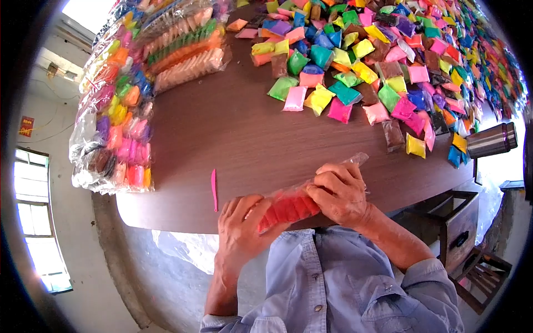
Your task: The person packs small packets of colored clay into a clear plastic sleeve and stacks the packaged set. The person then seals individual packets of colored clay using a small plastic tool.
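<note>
Between my two hands, at the table's near edge, is a clear plastic bag of red packets (288,211), the packets standing in a row. My left hand (241,225) is closed round the bag's left end, thumb along the near side. My right hand (338,191) grips the right end, its fingers bent over the plastic, and a loose clear flap sticks out beyond them. What lies under the right fingers is hidden. Just beyond my left hand, a thin pink plastic knife (214,190) lies on the brown table (189,127).
A large heap of small colourful packets (355,72) spreads over the far and right side. Filled clear bags (116,127) line the left edge, with more bagged rows (186,55) beside them. A metal flask (491,140) lies at the right. A wooden stool (480,277) stands below.
</note>
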